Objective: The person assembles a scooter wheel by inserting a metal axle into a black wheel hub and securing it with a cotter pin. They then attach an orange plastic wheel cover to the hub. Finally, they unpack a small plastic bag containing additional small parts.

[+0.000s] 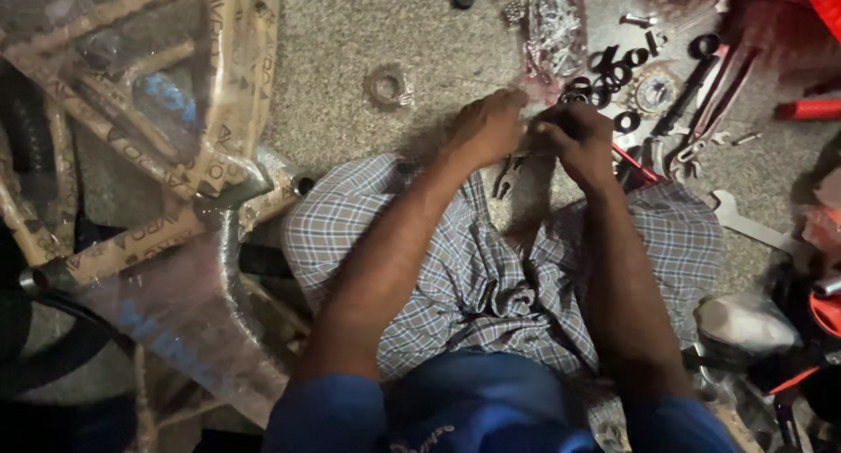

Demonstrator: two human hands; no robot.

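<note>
Checked cloth [491, 269] over lap; left hand [487, 127], right hand [574, 138] pinch small metal part; clear bag [554, 24] holds hardware.

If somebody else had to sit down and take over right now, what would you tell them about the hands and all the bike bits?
Left hand: closed, fingers pinching something small I cannot make out.
Right hand: closed too, meeting the left over the floor.
A small metal wrench lies just under the hands, between the knees.
Black rings and a toothed cog lie spread out beyond the right hand, with a clear bag of parts above.
A wrapped bicycle frame lies at the left.
Done: parts are laid out. Left: most loose parts lie unused on the floor; the frame is still wrapped.
</note>
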